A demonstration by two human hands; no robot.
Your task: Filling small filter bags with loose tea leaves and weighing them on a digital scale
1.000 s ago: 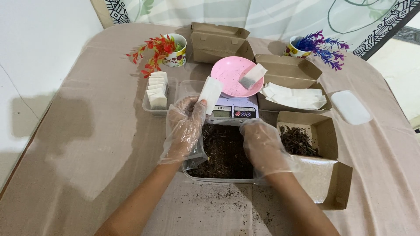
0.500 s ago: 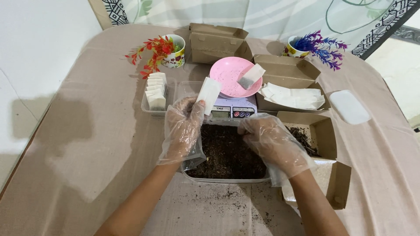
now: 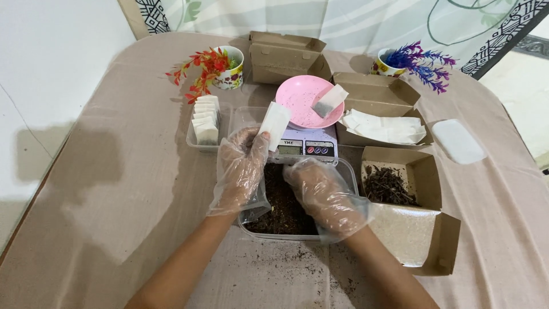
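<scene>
My left hand [image 3: 242,170], in a loose clear plastic glove, holds a small white paper pouch [image 3: 275,123] upright above the clear plastic tub [image 3: 350,174] of dark loose material [image 3: 283,201]. My right hand [image 3: 323,191], also gloved, is down in the tub with its fingers curled in the dark material; whether it holds any is hidden. Just behind the tub stands a small digital scale [image 3: 304,147] with a pink plate [image 3: 301,109] on top, and another white pouch [image 3: 330,100] lies on that plate.
A clear tray [image 3: 194,140] of filled white pouches [image 3: 206,118] sits to the left. Open cardboard boxes hold empty pouches [image 3: 384,126] and dark twigs [image 3: 390,186]. A closed box [image 3: 287,57], two cups of artificial flowers [image 3: 210,68] [image 3: 416,60] and a white lid [image 3: 457,141] lie behind.
My right hand moved to the right side of the tub, then came back to the middle and down into the dark material. My left hand kept the pouch in place.
</scene>
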